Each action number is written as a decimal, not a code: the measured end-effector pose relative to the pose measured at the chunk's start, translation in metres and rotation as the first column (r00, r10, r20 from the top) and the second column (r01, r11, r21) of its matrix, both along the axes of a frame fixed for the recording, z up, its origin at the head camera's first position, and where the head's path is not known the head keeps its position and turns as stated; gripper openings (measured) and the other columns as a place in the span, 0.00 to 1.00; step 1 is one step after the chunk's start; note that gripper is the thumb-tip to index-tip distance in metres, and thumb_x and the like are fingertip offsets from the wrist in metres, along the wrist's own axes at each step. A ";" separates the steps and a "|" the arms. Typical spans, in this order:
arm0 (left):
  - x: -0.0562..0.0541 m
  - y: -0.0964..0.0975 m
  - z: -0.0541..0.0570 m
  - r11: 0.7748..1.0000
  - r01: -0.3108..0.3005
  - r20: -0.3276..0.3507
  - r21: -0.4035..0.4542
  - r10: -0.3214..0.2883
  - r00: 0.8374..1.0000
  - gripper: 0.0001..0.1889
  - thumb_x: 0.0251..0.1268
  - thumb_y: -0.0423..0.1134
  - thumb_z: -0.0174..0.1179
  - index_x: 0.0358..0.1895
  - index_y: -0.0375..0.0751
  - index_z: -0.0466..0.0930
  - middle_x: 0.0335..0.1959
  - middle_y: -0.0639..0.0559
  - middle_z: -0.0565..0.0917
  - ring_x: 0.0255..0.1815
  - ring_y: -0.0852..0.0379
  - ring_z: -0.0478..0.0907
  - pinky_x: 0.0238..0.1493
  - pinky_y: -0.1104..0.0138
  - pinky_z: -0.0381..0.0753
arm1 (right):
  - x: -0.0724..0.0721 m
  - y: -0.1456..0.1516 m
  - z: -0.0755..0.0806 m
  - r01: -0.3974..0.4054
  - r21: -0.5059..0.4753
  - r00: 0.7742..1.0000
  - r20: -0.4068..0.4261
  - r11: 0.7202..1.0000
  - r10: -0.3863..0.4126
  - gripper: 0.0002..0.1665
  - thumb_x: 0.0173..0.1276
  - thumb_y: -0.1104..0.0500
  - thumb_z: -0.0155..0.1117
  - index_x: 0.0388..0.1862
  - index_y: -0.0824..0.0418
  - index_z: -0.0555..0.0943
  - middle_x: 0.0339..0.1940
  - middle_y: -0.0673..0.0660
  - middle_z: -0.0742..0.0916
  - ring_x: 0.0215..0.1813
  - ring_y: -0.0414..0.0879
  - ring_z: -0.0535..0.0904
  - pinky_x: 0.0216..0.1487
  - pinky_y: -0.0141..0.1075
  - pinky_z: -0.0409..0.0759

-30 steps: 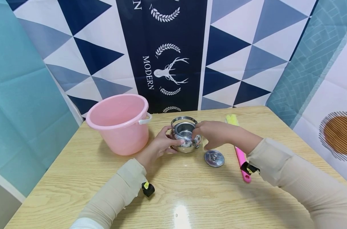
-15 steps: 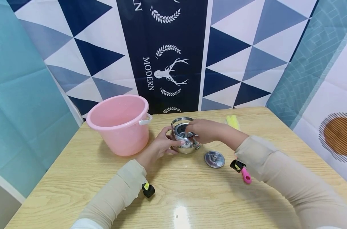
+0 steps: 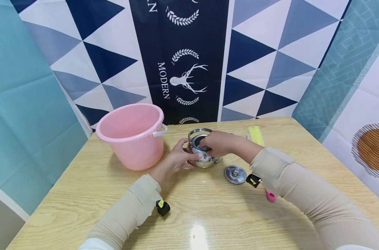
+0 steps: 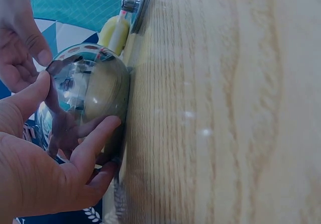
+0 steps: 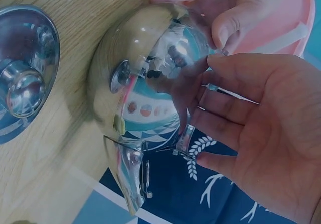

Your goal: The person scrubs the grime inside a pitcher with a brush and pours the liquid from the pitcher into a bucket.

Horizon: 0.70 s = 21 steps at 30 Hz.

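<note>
A shiny stainless-steel teapot (image 3: 203, 160) stands uncovered on the table, its hoop handle (image 3: 199, 131) raised. Inside its mouth sits a perforated strainer (image 3: 204, 148), partly hidden by fingers. My left hand (image 3: 178, 155) grips the pot's left side, thumb high and fingers around the lower body (image 4: 108, 93). From the right, my right hand (image 3: 222, 143) reaches into the mouth. Its thumb is at the rim in the right wrist view, and the other fingertips are hidden, so any grip on the strainer is unclear. The round metal lid (image 3: 235, 174) lies right of the pot, knob up.
A pink bucket (image 3: 136, 149) with a white handle stands left of the teapot. To the right lies a brush with a yellow head (image 3: 255, 135) and pink handle (image 3: 271, 197), partly behind my right forearm. Patterned cloth (image 3: 183, 62) hangs behind the wooden table (image 3: 177, 222).
My right hand has moved left, from the teapot's right rim into its mouth, and its forearm now covers more of the brush. My left hand keeps its hold on the pot.
</note>
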<state>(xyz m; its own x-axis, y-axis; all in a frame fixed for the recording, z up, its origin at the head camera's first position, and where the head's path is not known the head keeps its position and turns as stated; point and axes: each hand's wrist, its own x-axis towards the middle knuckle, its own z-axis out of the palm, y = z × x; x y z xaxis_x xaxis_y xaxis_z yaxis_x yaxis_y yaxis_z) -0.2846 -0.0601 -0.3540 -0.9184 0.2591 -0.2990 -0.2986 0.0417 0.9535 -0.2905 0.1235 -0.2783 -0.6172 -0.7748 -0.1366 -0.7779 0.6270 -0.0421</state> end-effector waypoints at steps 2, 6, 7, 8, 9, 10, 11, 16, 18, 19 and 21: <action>0.000 0.000 0.000 1.000 0.001 -0.004 -0.005 -0.001 1.000 0.44 0.53 0.26 0.71 0.72 0.54 0.59 0.53 0.37 0.68 0.45 0.45 0.78 0.43 0.50 0.86 | 0.000 -0.001 0.000 -0.009 0.004 1.000 0.000 1.000 0.009 0.07 0.63 0.64 0.65 0.41 0.60 0.83 0.26 0.47 0.81 0.27 0.43 0.72 0.32 0.38 0.74; 0.000 0.000 -0.002 1.000 -0.001 -0.007 -0.008 0.001 1.000 0.44 0.53 0.27 0.72 0.71 0.54 0.59 0.52 0.37 0.68 0.44 0.45 0.78 0.42 0.50 0.86 | -0.001 0.000 -0.001 -0.025 -0.010 1.000 -0.013 1.000 0.025 0.04 0.63 0.64 0.66 0.37 0.59 0.83 0.24 0.46 0.79 0.26 0.42 0.70 0.31 0.37 0.73; 0.000 0.000 -0.002 1.000 -0.003 -0.006 -0.009 0.003 1.000 0.44 0.53 0.27 0.72 0.71 0.55 0.60 0.52 0.37 0.68 0.44 0.45 0.78 0.42 0.50 0.86 | -0.001 0.001 -0.001 -0.026 -0.017 1.000 -0.014 1.000 0.026 0.04 0.62 0.65 0.66 0.36 0.60 0.83 0.23 0.46 0.79 0.26 0.42 0.70 0.31 0.37 0.73; 0.000 0.001 -0.002 1.000 -0.004 -0.007 -0.009 0.004 1.000 0.44 0.53 0.26 0.72 0.71 0.55 0.60 0.51 0.37 0.68 0.44 0.45 0.78 0.42 0.50 0.86 | -0.001 0.001 -0.001 -0.026 -0.022 1.000 -0.015 0.999 0.025 0.04 0.61 0.65 0.66 0.36 0.60 0.83 0.23 0.46 0.79 0.26 0.42 0.70 0.31 0.37 0.72; 0.000 0.001 -0.002 1.000 -0.005 -0.006 -0.008 0.005 1.000 0.44 0.53 0.26 0.72 0.71 0.54 0.60 0.51 0.37 0.68 0.44 0.44 0.78 0.42 0.50 0.86 | -0.001 0.001 -0.001 -0.026 -0.028 1.000 -0.018 0.999 0.025 0.04 0.61 0.65 0.66 0.36 0.60 0.83 0.22 0.46 0.78 0.26 0.41 0.70 0.30 0.36 0.72; 0.000 0.001 -0.002 1.000 -0.006 -0.006 -0.007 0.006 1.000 0.43 0.53 0.26 0.72 0.71 0.54 0.60 0.51 0.37 0.68 0.44 0.44 0.77 0.42 0.50 0.86 | -0.001 0.001 0.000 -0.025 -0.033 0.999 -0.021 0.999 0.024 0.04 0.60 0.66 0.67 0.35 0.60 0.83 0.22 0.46 0.78 0.25 0.42 0.69 0.30 0.36 0.71; 0.000 0.001 -0.001 1.000 -0.007 -0.005 -0.006 0.007 1.000 0.43 0.53 0.26 0.71 0.71 0.54 0.61 0.51 0.37 0.68 0.44 0.44 0.77 0.42 0.50 0.86 | -0.001 0.001 0.000 -0.024 -0.038 0.999 -0.024 0.999 0.023 0.05 0.59 0.67 0.66 0.34 0.60 0.83 0.21 0.46 0.78 0.25 0.42 0.69 0.29 0.36 0.71; 0.001 0.001 -0.002 1.000 -0.008 -0.007 -0.001 0.008 1.000 0.43 0.53 0.25 0.71 0.70 0.54 0.61 0.51 0.37 0.68 0.45 0.44 0.77 0.42 0.49 0.86 | -0.001 -0.001 0.002 0.006 -0.063 0.999 -0.033 0.998 -0.008 0.10 0.55 0.72 0.63 0.25 0.58 0.80 0.19 0.47 0.77 0.25 0.43 0.68 0.28 0.34 0.69; 0.000 0.001 -0.002 1.000 -0.008 -0.009 0.001 0.008 1.000 0.43 0.53 0.25 0.71 0.70 0.54 0.61 0.51 0.37 0.68 0.45 0.44 0.77 0.43 0.49 0.85 | 0.000 -0.002 0.002 0.023 -0.069 0.999 -0.030 0.997 -0.025 0.12 0.54 0.74 0.61 0.23 0.57 0.79 0.19 0.47 0.76 0.25 0.43 0.67 0.27 0.34 0.69; 0.000 0.001 -0.003 1.000 -0.009 -0.009 0.001 0.009 1.000 0.43 0.53 0.25 0.71 0.70 0.54 0.60 0.51 0.37 0.68 0.45 0.44 0.77 0.43 0.49 0.85 | 0.000 -0.002 0.002 0.028 -0.071 0.999 -0.029 0.997 -0.031 0.13 0.54 0.75 0.61 0.23 0.57 0.78 0.19 0.47 0.75 0.25 0.43 0.67 0.27 0.33 0.69; 0.000 0.002 -0.004 1.000 -0.009 -0.009 0.003 0.009 1.000 0.43 0.53 0.25 0.71 0.71 0.54 0.60 0.51 0.37 0.68 0.45 0.44 0.77 0.43 0.49 0.85 | 0.000 -0.002 0.001 0.031 -0.078 0.999 -0.030 0.996 -0.034 0.13 0.54 0.76 0.60 0.23 0.58 0.78 0.19 0.48 0.75 0.25 0.43 0.67 0.27 0.33 0.68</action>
<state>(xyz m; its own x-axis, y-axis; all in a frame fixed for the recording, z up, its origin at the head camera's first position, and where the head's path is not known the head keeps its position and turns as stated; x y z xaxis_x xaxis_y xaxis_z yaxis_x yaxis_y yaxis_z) -0.2850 -0.0586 -0.3575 -0.9236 0.2512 -0.2897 -0.2900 0.0365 0.9563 -0.2908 0.1214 -0.2769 -0.6454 -0.7617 -0.0574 -0.7587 0.6479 -0.0674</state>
